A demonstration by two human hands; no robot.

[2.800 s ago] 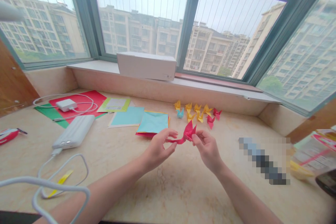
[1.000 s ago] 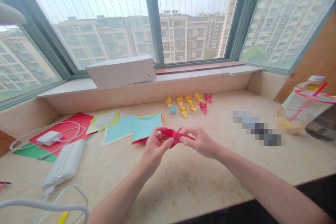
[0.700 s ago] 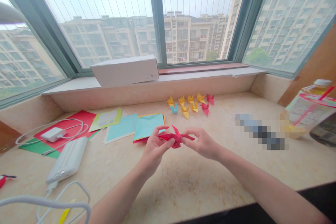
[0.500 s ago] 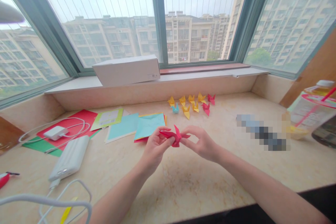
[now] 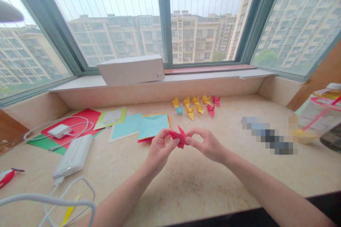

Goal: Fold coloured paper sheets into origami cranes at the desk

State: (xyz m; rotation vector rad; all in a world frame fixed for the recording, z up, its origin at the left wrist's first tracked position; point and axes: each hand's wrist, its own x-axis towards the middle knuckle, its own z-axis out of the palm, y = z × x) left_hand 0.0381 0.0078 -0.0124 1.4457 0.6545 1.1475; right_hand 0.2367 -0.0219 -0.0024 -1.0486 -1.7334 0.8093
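A red origami crane [image 5: 181, 139] is held up above the stone counter between both hands. My left hand [image 5: 163, 145] pinches it from the left, thumb in front. On the other side, my right hand [image 5: 204, 142] has thumb and forefinger closed on its right end. Part of the crane is hidden by the fingers. Behind it stand several yellow cranes [image 5: 190, 112], one blue crane [image 5: 179, 110] and two red cranes [image 5: 210, 110]. Just left of my left hand lies a stack of coloured paper squares [image 5: 153, 127], light blue on top.
Left on the counter [image 5: 213, 191] are light blue paper [image 5: 126, 127], red paper [image 5: 90, 114], a white charger [image 5: 60, 131], a power bank [image 5: 73, 156] and looping cables. A white box [image 5: 131, 71] rests on the sill. At right are a pixelated object [image 5: 268, 135] and a cup [image 5: 318, 113].
My right fingers have moved in on the crane's right end, which pointed out to the right before and is now largely covered. The view has shifted slightly.
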